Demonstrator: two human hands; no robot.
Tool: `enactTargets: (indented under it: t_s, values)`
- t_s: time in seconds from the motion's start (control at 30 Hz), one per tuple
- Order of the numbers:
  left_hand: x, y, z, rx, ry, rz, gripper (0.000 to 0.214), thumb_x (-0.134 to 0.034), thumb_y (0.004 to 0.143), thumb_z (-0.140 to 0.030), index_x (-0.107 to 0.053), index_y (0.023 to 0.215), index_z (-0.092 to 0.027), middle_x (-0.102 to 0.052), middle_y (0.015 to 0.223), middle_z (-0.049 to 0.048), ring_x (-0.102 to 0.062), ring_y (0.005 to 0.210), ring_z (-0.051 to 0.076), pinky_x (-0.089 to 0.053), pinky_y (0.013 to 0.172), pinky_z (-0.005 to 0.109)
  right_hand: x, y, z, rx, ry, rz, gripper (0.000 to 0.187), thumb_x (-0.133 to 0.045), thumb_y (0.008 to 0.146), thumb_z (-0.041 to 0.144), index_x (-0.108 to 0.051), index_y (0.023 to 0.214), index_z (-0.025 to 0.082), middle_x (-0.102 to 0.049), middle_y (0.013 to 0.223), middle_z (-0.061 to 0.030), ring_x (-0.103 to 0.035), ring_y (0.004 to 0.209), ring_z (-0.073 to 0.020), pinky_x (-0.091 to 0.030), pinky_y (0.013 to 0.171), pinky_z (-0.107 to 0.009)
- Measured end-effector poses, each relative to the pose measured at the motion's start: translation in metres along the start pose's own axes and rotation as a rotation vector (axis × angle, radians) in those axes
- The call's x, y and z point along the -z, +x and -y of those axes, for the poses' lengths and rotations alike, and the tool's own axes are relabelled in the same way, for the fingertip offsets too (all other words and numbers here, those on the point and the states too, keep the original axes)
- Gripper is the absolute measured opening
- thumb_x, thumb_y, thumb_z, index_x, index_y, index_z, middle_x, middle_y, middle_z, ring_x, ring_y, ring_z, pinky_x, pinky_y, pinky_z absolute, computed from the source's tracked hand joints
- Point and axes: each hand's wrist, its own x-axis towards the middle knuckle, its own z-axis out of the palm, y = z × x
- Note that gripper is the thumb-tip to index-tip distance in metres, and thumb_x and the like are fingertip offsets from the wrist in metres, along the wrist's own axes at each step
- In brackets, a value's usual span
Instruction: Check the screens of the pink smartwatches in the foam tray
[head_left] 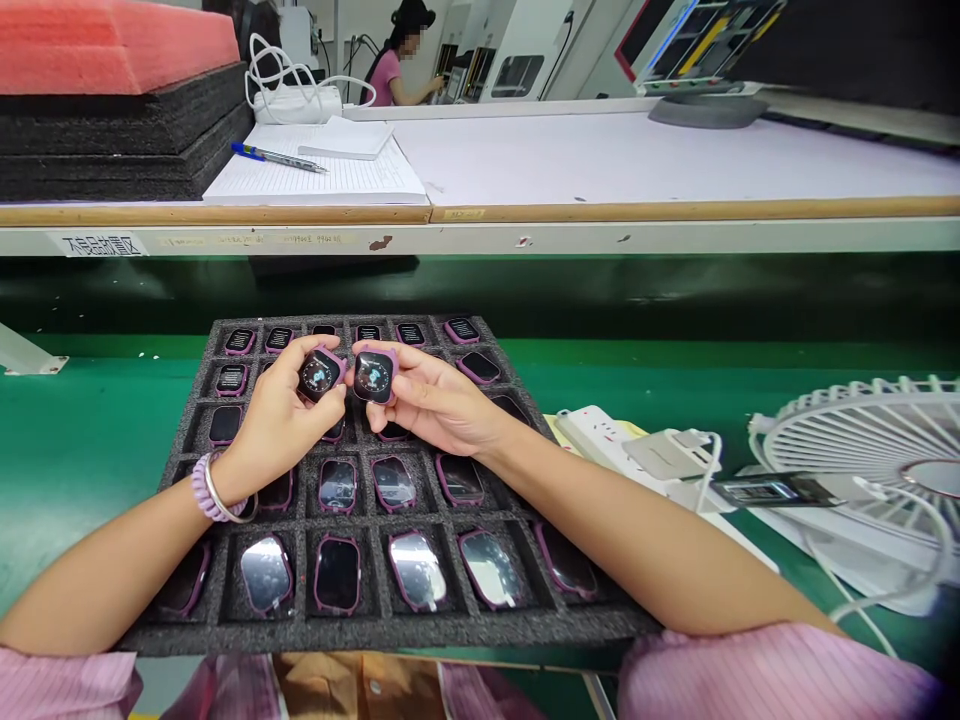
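My left hand (289, 410) is closed around a purple-framed smartwatch body (320, 376) without a strap. My right hand (431, 395) grips a second smartwatch body (375, 376) of the same kind, fingers behind it and thumb at its edge. Both screens are lit with a dial and a blue-green mark in the middle. The two watches are side by side above a dark foam tray (375, 632). Several more purple-framed watches lie in the tray's compartments, such as one watch (337, 574) with a dark screen. Some at the back show white text. My hands hide part of the middle rows.
A white fan (900, 440), a power strip (596, 432) and cables are to the right. On the shelf (600, 160) lie a notebook (322, 180), a pen (277, 157) and stacked black and red foam (112, 140). Another person (397, 70) sits beyond the shelf.
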Motion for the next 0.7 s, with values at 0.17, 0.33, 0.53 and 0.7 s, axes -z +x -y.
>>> enactTargets:
  t_s: [0.17, 0.33, 0.53, 0.7]
  values:
    - [0.0005, 0.0003, -0.0008, -0.014, 0.035, 0.006, 0.052, -0.064, 0.079, -0.034, -0.066, 0.126, -0.013, -0.071, 0.109, 0.0076, -0.063, 0.081, 0.014, -0.049, 0.061, 0.021, -0.0009, -0.0003, -0.0002, 0.009, 0.031, 0.024, 0.051, -0.094, 0.089, 0.036, -0.065, 0.129, 0.023, -0.073, 0.111, -0.0011, -0.072, 0.077, -0.0128, -0.06, 0.077, -0.025]
    - [-0.0008, -0.0006, -0.0003, -0.036, 0.009, 0.008, 0.05, -0.065, 0.08, -0.034, -0.065, 0.125, -0.013, -0.071, 0.109, 0.0078, -0.066, 0.087, 0.015, -0.051, 0.066, 0.022, -0.0022, -0.0004, -0.0004, 0.01, 0.036, 0.021, 0.052, -0.094, 0.089, 0.036, -0.065, 0.13, 0.022, -0.073, 0.11, -0.001, -0.073, 0.078, -0.0127, -0.06, 0.078, -0.024]
    - [0.0008, -0.0006, -0.0011, -0.046, 0.042, 0.042, 0.047, -0.064, 0.083, -0.035, -0.065, 0.124, -0.014, -0.072, 0.107, 0.0063, -0.064, 0.084, 0.014, -0.051, 0.07, 0.023, -0.0025, -0.0024, 0.001, -0.005, 0.017, 0.05, 0.052, -0.094, 0.089, 0.037, -0.065, 0.129, 0.021, -0.072, 0.105, 0.0003, -0.072, 0.077, -0.0125, -0.059, 0.078, -0.025]
    - [0.0013, 0.0028, 0.0032, 0.015, -0.08, 0.02, 0.05, -0.071, 0.08, -0.035, -0.063, 0.124, -0.013, -0.069, 0.118, 0.0082, -0.065, 0.102, 0.016, -0.054, 0.087, 0.025, -0.0005, -0.0009, 0.0048, -0.053, 0.011, -0.015, 0.055, -0.09, 0.09, 0.034, -0.061, 0.134, 0.02, -0.075, 0.107, -0.003, -0.074, 0.082, -0.0154, -0.059, 0.079, -0.026]
